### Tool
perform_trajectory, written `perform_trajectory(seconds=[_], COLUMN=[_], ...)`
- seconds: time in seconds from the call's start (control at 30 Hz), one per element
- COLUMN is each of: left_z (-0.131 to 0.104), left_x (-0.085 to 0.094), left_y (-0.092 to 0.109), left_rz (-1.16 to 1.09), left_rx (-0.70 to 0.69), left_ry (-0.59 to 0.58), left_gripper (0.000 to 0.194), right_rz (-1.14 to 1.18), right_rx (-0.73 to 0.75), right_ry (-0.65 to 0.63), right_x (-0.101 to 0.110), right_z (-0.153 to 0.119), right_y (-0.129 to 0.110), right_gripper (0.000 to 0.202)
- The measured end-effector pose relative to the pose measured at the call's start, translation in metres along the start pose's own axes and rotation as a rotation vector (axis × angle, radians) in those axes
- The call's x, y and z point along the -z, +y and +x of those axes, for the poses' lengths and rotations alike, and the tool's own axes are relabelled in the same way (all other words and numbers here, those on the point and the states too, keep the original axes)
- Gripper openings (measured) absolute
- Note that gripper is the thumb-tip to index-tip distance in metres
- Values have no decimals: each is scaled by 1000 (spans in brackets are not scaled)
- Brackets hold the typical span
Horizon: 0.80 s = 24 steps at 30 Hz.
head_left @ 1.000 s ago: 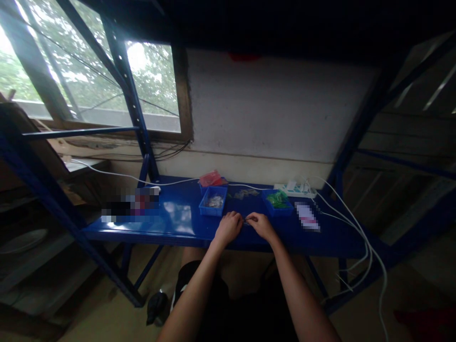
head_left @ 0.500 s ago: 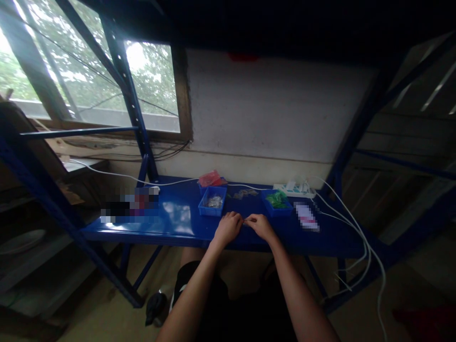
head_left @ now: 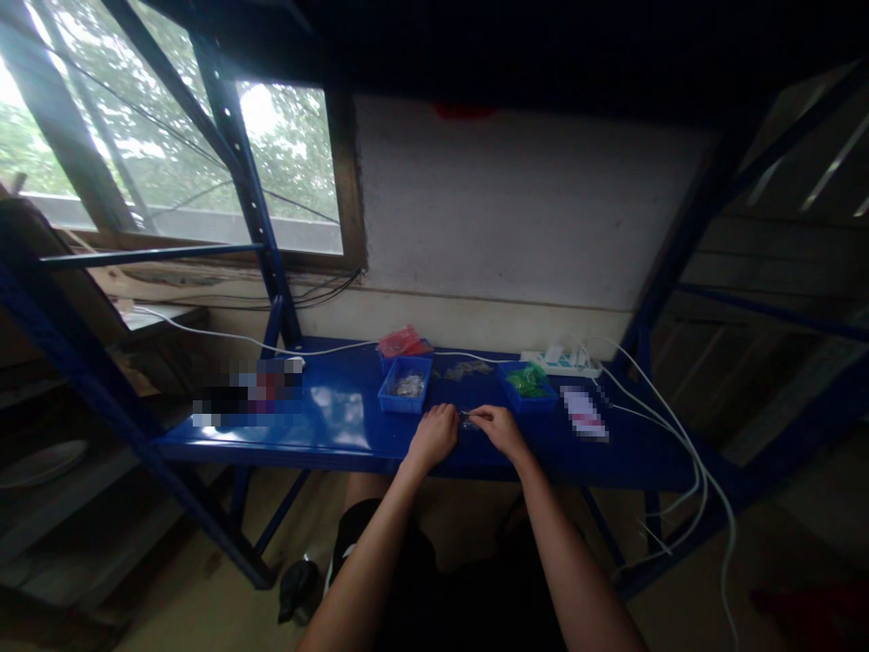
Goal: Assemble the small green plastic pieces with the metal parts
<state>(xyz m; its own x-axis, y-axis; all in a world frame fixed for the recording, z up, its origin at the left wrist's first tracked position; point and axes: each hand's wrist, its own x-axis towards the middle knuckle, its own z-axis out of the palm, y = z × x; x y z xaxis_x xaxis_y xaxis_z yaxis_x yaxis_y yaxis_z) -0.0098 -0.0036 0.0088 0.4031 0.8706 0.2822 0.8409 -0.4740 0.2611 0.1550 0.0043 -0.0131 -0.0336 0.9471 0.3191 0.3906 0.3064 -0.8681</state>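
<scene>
Close together at the front of the blue table [head_left: 332,444] are my two hands. My left hand [head_left: 435,433] is closed, its fingers curled at the tabletop. Facing it, my right hand [head_left: 499,428] pinches at a small, thin, shiny piece [head_left: 465,420] lying between the hands, too small to name. Behind my left hand stands a blue bin [head_left: 384,398] with small silvery, clear pieces [head_left: 409,385]. Beyond my right hand, another blue bin [head_left: 549,403] holds green plastic pieces [head_left: 528,381]. Some small clear pieces [head_left: 465,369] lie loose between the bins.
Red packaging [head_left: 400,341] rests on another container at the back. A white power strip [head_left: 560,362] with cables [head_left: 685,444] sits at the back right. Blurred-out items lie at both sides. Blue rack posts [head_left: 251,190] frame the table. A dark bottle [head_left: 299,589] stands on the floor.
My right hand's fingers have shifted slightly at the small piece between the hands. My left hand stays in nearly the same place. The bins have not moved.
</scene>
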Motion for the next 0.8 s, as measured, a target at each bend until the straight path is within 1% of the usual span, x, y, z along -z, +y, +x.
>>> perform_trajectory(seconds=[0.33,0.47,0.6,0.67,0.8], left_z=[-1,-1,0,0,-1], left_x=[2,2,2,2,4], left_y=[0,0,0,1,1], left_rz=[-38,-42,-45,-46,-50], left_rx=[6,5,16,22,15], left_ry=[13,10,9,5,3], left_gripper=[22,24,25,25,25], right_rz=[18,5,-95,-146,-128], right_rx=[-1,23,122,127,67], right_ry=[-51,-12,96,130,78], right_x=[3,2,1,1,2], right_z=[-4,-2,0,0,-2], right_y=[0,0,0,0,0], right_gripper=[19,20,15,15,24])
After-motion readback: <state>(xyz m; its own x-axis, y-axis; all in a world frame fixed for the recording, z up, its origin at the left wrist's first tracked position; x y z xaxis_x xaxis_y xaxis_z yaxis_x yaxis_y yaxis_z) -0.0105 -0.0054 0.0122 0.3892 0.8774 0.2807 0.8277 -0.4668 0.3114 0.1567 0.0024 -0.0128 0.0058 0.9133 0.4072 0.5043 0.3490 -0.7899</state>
